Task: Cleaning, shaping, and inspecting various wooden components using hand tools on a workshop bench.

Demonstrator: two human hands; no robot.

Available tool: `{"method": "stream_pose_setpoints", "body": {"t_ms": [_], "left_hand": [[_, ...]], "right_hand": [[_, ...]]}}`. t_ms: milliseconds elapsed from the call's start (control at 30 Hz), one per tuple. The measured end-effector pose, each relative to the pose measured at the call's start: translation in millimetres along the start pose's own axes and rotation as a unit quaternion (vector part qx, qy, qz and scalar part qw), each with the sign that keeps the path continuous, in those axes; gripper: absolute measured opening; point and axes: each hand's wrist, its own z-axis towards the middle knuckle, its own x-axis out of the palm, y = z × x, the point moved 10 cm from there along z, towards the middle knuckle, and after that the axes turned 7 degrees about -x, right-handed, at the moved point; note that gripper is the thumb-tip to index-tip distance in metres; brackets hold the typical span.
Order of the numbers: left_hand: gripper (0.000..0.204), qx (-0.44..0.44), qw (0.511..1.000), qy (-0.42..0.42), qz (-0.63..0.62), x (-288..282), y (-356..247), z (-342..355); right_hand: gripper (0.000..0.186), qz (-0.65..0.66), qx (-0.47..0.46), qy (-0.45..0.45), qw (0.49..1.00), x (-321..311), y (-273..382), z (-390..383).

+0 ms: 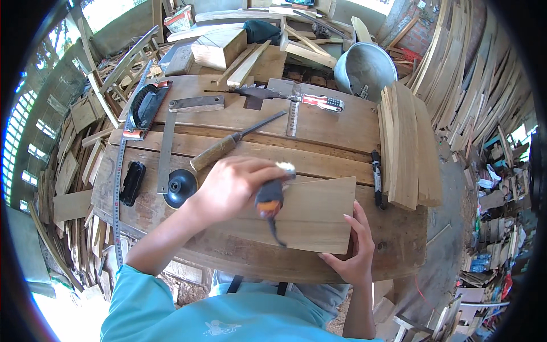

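A flat, pale wooden board (pixel 319 211) lies on the workbench near its front edge. Over the board's left part, my left hand (pixel 236 182) is closed around a black and orange tape measure (pixel 269 199), its dark strap dangling. A pale, bright bit shows at the fingertips, too blurred to make out. My right hand (pixel 356 245) grips the board's right end, thumb at the lower corner and fingers along the edge. Just beyond my left hand rests a chisel (pixel 219 149) with a wooden handle. A round black cup-shaped piece (pixel 180 187) sits beside my left forearm.
A try square (pixel 166 148), a black sanding block (pixel 149 108), a long rule (pixel 118 188) and a black case-like object (pixel 132 183) lie left. Farther back are a red-handled saw (pixel 322 102) and a grey bucket (pixel 364 68). A black marker (pixel 377 179) and stacked boards (pixel 407 148) stand right.
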Motion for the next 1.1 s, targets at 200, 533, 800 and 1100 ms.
{"method": "stream_pose_setpoints", "body": {"t_ms": [200, 533, 800, 1100], "left_hand": [[0.041, 0.075, 0.987, 0.087, -0.112, 19, -48, -37], [0.022, 0.004, 0.976, 0.054, -0.211, 0, -7, -19], [0.042, 0.047, 0.995, 0.046, -0.082, 8, -35, -38], [0.025, -0.023, 0.973, 0.057, -0.222, 12, -10, -33]], "right_hand": [[0.09, 0.01, 0.016, -0.022, 1.0, -2, -3, 1], [0.088, 0.007, 0.014, -0.02, 1.0, -3, -2, 1], [0.088, 0.009, 0.003, 0.005, 1.0, 1, -3, 1], [0.083, 0.015, 0.017, -0.021, 1.0, -3, -4, 1]]}}
